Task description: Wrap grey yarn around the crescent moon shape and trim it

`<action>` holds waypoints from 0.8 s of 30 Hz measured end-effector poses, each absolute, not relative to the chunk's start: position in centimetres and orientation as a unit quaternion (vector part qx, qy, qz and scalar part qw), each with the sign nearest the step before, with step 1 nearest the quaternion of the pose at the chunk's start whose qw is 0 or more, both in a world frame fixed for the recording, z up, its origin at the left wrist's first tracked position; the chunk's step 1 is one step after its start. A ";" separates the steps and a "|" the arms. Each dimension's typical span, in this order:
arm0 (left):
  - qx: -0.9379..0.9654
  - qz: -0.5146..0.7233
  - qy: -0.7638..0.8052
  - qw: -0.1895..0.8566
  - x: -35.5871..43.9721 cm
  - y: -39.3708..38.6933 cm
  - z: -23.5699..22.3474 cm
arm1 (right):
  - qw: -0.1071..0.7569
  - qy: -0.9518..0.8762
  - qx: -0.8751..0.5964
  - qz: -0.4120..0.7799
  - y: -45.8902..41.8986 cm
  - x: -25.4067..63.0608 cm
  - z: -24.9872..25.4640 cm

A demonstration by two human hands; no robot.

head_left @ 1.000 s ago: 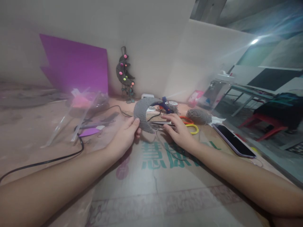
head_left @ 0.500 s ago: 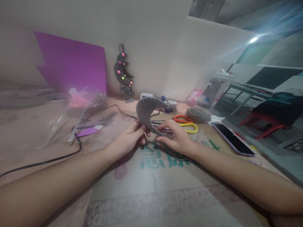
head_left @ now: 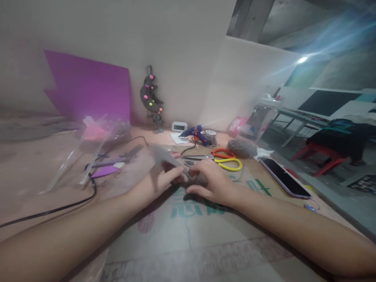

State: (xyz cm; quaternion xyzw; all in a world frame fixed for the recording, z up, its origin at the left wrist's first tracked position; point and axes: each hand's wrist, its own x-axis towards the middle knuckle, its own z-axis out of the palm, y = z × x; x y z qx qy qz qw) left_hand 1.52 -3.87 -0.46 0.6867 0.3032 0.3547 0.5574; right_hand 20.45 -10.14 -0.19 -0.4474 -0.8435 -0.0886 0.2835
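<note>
One grey piece (head_left: pixel 165 156) tilts above the printed sheet (head_left: pixel 188 243), gripped in the left hand (head_left: pixel 163 178); I'd steady it there, unhurried, while the right hand (head_left: pixel 216 182) works its near end, clear of the scissors (head_left: pixel 210 156). From here blur and knuckles hide that end, so I cannot tell whether the right hand pinches it.

A plain pale-grey wall (head_left: pixel 188 58) rises behind the pinkish, flat-topped bench (head_left: pixel 35 168). At right, a small bright white light (head_left: pixel 302 60) glares above a grey thin-legged table (head_left: pixel 293 112); near that, a red plastic stool (head_left: pixel 323 152) stands on smooth grey floor (head_left: pixel 331 178).
</note>
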 end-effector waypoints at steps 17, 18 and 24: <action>0.587 0.417 0.355 0.596 1.5 -2.7 -1.6 | 0.371 -0.764 -0.525 0.058 -8.6 21.9 -0.9; 0.583 0.416 0.363 0.596 1.5 -2.7 -1.6 | 0.362 -0.772 -0.519 0.056 -8.5 21.9 -0.9; 0.590 0.418 0.354 0.593 1.6 -2.5 -1.7 | 0.304 -0.837 -0.454 0.034 -8.6 21.8 -0.7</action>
